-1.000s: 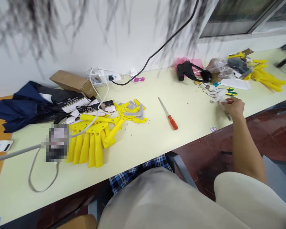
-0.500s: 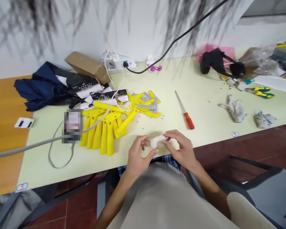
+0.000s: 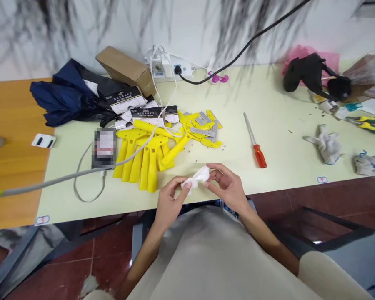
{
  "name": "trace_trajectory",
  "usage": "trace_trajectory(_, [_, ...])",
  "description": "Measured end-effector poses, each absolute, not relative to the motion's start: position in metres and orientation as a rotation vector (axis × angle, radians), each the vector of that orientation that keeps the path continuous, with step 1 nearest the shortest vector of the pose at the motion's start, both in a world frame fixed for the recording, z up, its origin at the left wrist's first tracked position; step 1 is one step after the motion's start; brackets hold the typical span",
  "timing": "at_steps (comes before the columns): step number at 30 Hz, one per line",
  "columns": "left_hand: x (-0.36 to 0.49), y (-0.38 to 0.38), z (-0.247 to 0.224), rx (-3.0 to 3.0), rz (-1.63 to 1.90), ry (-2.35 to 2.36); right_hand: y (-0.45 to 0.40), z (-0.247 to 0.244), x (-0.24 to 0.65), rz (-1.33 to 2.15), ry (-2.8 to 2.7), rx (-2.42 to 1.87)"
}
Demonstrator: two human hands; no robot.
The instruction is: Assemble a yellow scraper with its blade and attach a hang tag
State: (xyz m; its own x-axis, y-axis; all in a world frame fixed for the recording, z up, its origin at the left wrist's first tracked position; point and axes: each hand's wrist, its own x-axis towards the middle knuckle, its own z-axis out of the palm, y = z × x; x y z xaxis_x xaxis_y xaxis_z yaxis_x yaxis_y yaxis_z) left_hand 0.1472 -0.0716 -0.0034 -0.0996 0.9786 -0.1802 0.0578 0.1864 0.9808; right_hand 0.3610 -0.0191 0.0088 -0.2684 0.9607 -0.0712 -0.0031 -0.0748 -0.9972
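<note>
A crumpled white tissue [image 3: 198,176] is stretched between my two hands at the near edge of the table. My left hand [image 3: 171,201] pinches its left end between thumb and fingers. At the other end, the fingers of my right hand [image 3: 228,187] grip the upper right corner. Beyond my left hand lie several yellow plastic handles [image 3: 144,166], with yellow scraper parts and metal blade plates [image 3: 203,132] heaped behind them. A screwdriver [image 3: 259,156] with a red handle rests on the table to the right of my hands.
Tiny screws [image 3: 224,146] are scattered near the yellow parts. A grey cable [image 3: 65,180] crosses the left side over a blurred-out device [image 3: 103,148]. Printed boxes [image 3: 154,115], a cardboard box [image 3: 128,68] and a power strip [image 3: 184,71] stand behind. Work gloves [image 3: 327,143] and pliers [image 3: 367,121] lie right.
My left hand, with its fingers apart before, is now closed on the tissue's left end. The tissue is more spread out between my hands. The whole view has shifted slightly.
</note>
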Motion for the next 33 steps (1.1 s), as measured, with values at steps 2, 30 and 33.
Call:
trace_trajectory(2, [0.146, -0.072, -0.002, 0.983, 1.119, 1.394, -0.019, 0.007, 0.364, 1.438, -1.372, -1.154])
trace_trajectory(30, [0.135, -0.081, 0.024, 1.098, 1.249, 1.374, -0.034, 0.027, 0.364, 1.256, -1.844, -0.955])
trace_trajectory(33, [0.138, -0.079, 0.030, 1.267, 1.280, 1.439, -0.032, 0.032, 0.349, 1.259, -1.803, -0.884])
